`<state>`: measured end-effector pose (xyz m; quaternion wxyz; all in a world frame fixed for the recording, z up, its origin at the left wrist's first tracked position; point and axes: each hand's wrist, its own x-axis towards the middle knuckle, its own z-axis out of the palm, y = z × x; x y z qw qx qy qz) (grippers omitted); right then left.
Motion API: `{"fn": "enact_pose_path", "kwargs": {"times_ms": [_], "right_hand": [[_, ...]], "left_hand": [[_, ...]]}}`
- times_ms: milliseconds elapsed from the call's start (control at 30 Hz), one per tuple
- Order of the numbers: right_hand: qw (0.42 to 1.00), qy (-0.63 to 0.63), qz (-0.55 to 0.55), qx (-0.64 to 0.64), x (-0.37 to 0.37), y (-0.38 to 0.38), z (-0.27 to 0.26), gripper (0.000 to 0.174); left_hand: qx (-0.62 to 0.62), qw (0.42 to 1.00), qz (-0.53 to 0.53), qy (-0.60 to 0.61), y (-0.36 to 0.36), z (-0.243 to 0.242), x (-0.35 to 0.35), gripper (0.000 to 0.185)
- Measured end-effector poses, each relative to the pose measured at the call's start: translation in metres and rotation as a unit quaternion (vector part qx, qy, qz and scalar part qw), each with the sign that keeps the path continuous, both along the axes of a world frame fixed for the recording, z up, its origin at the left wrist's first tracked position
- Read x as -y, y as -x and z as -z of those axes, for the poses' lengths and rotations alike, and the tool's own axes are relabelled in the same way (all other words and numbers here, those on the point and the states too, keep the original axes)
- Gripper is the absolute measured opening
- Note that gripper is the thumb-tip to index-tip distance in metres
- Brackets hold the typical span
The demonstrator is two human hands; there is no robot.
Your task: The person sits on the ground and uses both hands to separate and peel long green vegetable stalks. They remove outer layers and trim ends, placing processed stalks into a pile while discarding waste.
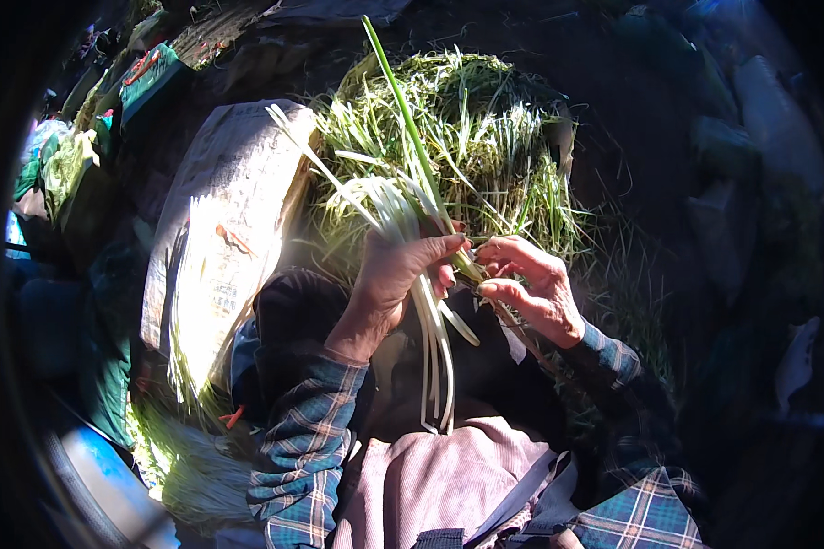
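Note:
My left hand (395,274) is closed around a bunch of long pale vegetable stalks (432,329), which droop over both sides of the grip. A thicker green stalk (402,103) slants up and away from the same hand, its base pointing toward my right. The fingertips of my right hand (535,291) pinch that base, and a thin brownish strand (518,333) trails below them. Both hands are above my lap, in front of a large heap of green and straw-coloured leaves (453,144).
Left of the heap lies a printed white woven sack (233,158) with a row of pale stalks (185,309) and an orange-red tie (233,239) on it. Nearer me is a pile of pale-green stalks (202,466), beside a blue-and-white rounded object (103,473). The right side is in deep shadow.

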<state>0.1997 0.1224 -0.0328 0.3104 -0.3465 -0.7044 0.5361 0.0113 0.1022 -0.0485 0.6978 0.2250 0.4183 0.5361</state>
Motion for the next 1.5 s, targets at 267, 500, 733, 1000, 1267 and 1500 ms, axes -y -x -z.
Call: {"fn": "enact_pose_path", "kwargs": {"times_ms": [267,500,733,1000,1267,1500], "right_hand": [[0.97,0.123,0.085,-0.194,-0.019,0.049,0.023,0.01],[0.973,-0.021,0.229,-0.013,-0.017,-0.039,0.107,0.007],[0.894,-0.125,0.201,0.38,-0.002,-0.148,0.108,0.023],[0.839,-0.42,0.045,0.343,-0.034,-0.037,0.025,0.037],[0.982,0.15,0.044,-0.107,-0.012,0.038,0.019,0.011],[0.949,0.101,0.211,-0.213,-0.05,0.011,0.017,0.015]], "left_hand": [[-0.145,0.988,-0.028,-0.043,-0.012,0.001,0.002,0.013],[-0.203,0.972,-0.088,-0.077,-0.009,0.004,0.002,0.009],[-0.109,0.989,-0.055,-0.086,0.0,0.002,0.001,0.015],[-0.098,0.991,-0.069,-0.064,0.004,0.001,0.001,0.01],[-0.113,0.987,-0.1,-0.06,0.004,0.004,0.003,0.011],[-0.092,0.987,-0.128,-0.024,0.003,0.009,0.006,0.011]]}}
